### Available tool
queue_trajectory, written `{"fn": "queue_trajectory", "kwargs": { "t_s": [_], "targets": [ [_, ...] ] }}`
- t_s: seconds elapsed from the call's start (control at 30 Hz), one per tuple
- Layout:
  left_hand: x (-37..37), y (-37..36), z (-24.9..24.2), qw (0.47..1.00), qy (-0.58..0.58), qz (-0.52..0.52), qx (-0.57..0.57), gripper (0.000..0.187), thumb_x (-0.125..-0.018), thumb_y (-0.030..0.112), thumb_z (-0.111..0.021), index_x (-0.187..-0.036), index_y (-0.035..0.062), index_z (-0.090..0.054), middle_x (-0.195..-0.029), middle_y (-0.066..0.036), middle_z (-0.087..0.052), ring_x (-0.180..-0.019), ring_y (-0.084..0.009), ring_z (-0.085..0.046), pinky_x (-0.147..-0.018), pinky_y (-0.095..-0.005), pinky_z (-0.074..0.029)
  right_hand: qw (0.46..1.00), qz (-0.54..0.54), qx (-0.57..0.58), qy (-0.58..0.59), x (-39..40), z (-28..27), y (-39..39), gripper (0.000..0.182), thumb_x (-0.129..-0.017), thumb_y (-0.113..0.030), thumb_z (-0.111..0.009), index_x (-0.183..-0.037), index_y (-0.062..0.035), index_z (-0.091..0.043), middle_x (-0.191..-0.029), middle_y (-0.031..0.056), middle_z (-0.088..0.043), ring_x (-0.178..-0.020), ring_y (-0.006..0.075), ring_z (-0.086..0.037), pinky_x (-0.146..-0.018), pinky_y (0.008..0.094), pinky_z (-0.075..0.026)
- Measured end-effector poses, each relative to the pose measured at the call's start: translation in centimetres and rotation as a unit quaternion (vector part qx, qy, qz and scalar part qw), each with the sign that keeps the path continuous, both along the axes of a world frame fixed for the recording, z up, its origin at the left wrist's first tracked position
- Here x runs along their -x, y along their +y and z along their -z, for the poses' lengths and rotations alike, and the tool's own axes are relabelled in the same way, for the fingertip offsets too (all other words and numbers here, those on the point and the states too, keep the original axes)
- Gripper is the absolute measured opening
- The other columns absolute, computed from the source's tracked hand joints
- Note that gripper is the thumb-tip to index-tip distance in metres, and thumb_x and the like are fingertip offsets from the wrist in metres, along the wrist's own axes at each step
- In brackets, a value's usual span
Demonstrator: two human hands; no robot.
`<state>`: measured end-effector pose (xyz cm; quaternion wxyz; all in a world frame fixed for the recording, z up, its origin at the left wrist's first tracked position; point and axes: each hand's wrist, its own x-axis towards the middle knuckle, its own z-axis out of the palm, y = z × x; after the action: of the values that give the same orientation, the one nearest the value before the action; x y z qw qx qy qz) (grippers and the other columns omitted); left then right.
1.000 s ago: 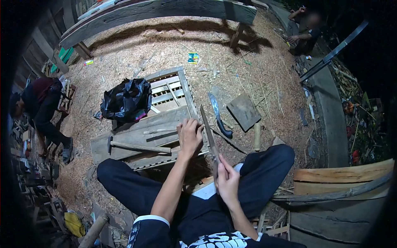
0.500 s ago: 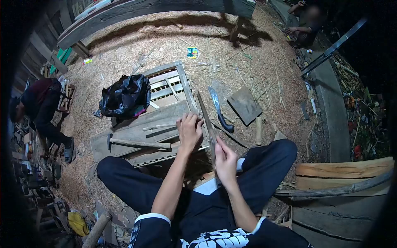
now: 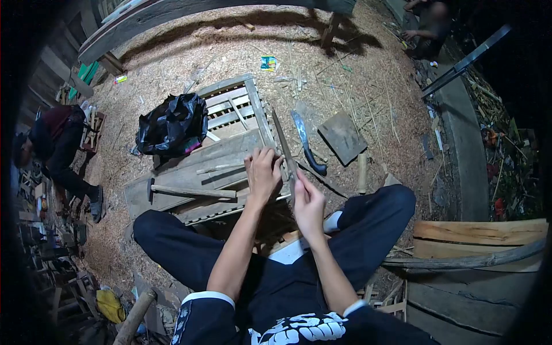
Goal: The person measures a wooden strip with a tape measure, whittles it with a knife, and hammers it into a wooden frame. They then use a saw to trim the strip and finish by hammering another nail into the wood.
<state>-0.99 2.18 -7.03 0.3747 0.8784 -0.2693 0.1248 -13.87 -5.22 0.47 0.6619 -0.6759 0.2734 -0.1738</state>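
Note:
My right hand (image 3: 309,204) is closed around the lower part of a long, narrow, dark strip (image 3: 282,135) that tapers toward its far end and points away from me. Just left of it, my left hand (image 3: 263,175) has its fingers bent and pressed together at the near right side of a slatted wooden crate (image 3: 257,112); what they grip is hidden. Boards (image 3: 164,179) lie across the crate. On them rests a hammer (image 3: 192,191), its head to the left. A large knife (image 3: 302,135) with a curved dark handle lies on the ground beyond my right hand.
A black plastic bag (image 3: 172,125) sits on the crate's left. Right of the knife lie a square wooden block (image 3: 342,138) and a short round stick (image 3: 361,172). Planks (image 3: 477,233) are stacked at my right. One person (image 3: 63,149) bends at left; another (image 3: 428,31) sits far right.
My right hand and the strip have shifted slightly left and away from me. My left hand keeps its place at the crate. The view has moved a little.

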Motion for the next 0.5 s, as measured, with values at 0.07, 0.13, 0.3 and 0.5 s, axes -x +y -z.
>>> {"fn": "queue_trajectory", "kwargs": {
  "t_s": [0.07, 0.13, 0.3, 0.5],
  "targets": [
    [-0.4, -0.1, -0.6, 1.000, 0.015, -0.010, -0.002, 0.012, -0.090, 0.019, -0.076, -0.089, 0.0095, -0.068, -0.097, -0.005, -0.065, -0.101, -0.0276, -0.059, -0.094, -0.0431, -0.034, 0.999, -0.014, 0.031, -0.002, 1.4, -0.4, -0.1, 0.040, -0.109, -0.012, -0.057, -0.141, 0.0121, -0.060, -0.139, 0.0263, -0.067, -0.124, 0.0239, -0.068, -0.106, 0.0364, -0.051],
    [-0.7, -0.4, -0.3, 1.000, 0.013, -0.012, -0.004, 0.011, -0.089, 0.018, -0.076, -0.090, 0.0098, -0.069, -0.096, -0.005, -0.065, -0.101, -0.0274, -0.059, -0.094, -0.0431, -0.034, 0.995, -0.006, 0.097, -0.031, 6.0, -0.4, 1.0, 0.040, -0.110, -0.014, -0.056, -0.140, 0.0128, -0.060, -0.139, 0.0260, -0.067, -0.124, 0.0239, -0.068, -0.106, 0.0355, -0.051],
    [-0.3, 0.2, 0.1, 1.000, 0.011, -0.002, -0.004, 0.011, -0.089, 0.018, -0.076, -0.089, 0.0101, -0.068, -0.096, -0.005, -0.065, -0.101, -0.0272, -0.059, -0.094, -0.0431, -0.034, 0.999, -0.007, -0.009, 0.030, 1.1, -0.7, 0.2, 0.040, -0.110, -0.014, -0.056, -0.142, 0.0096, -0.061, -0.139, 0.0249, -0.068, -0.129, 0.0247, -0.066, -0.108, 0.0359, -0.050],
    [-0.5, 0.0, -0.1, 1.000, -0.011, -0.003, -0.005, 0.011, -0.091, 0.019, -0.076, -0.090, 0.0099, -0.070, -0.098, -0.004, -0.066, -0.102, -0.0268, -0.060, -0.093, -0.0430, -0.035, 0.998, -0.011, 0.061, 0.019, 4.8, -0.8, 1.0, 0.041, -0.110, -0.014, -0.056, -0.143, 0.0096, -0.059, -0.138, 0.0236, -0.069, -0.123, 0.0217, -0.067, -0.105, 0.0339, -0.051]
  ]
}}
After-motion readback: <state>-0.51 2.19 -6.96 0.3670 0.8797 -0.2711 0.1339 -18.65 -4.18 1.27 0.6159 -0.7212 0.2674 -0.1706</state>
